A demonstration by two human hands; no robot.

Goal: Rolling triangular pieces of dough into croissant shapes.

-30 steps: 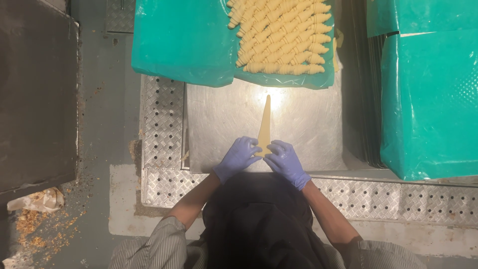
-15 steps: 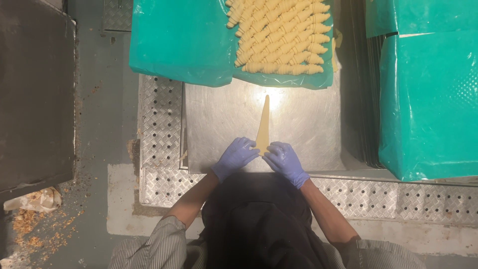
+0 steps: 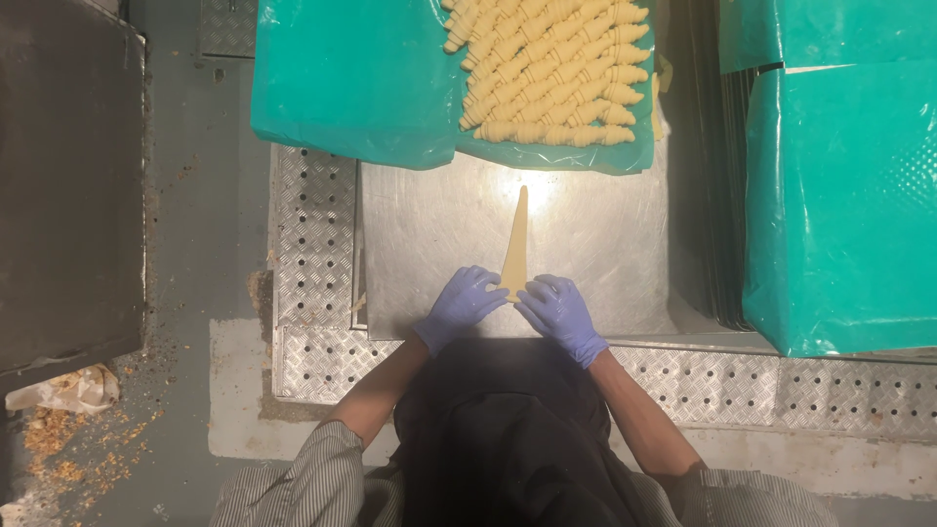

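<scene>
A long, thin triangle of pale dough (image 3: 516, 237) lies on the steel work surface (image 3: 429, 234), its tip pointing away from me. My left hand (image 3: 462, 304) and my right hand (image 3: 557, 311), both in purple gloves, press on the wide near end of the triangle from either side, fingers flat on it. Beyond the dough's tip, several rolled raw croissants (image 3: 551, 68) lie in tight rows on a teal plastic sheet (image 3: 351, 78).
Perforated and ribbed metal plating (image 3: 312, 234) borders the work surface on the left and front. A stack covered in teal plastic (image 3: 839, 195) stands at the right. A dark surface (image 3: 68, 185) is at the left, with crumbs (image 3: 59, 439) on the floor below it.
Both hands have stayed at the wide end of the dough triangle, with only slight finger shifts. The dough's tip has not moved.
</scene>
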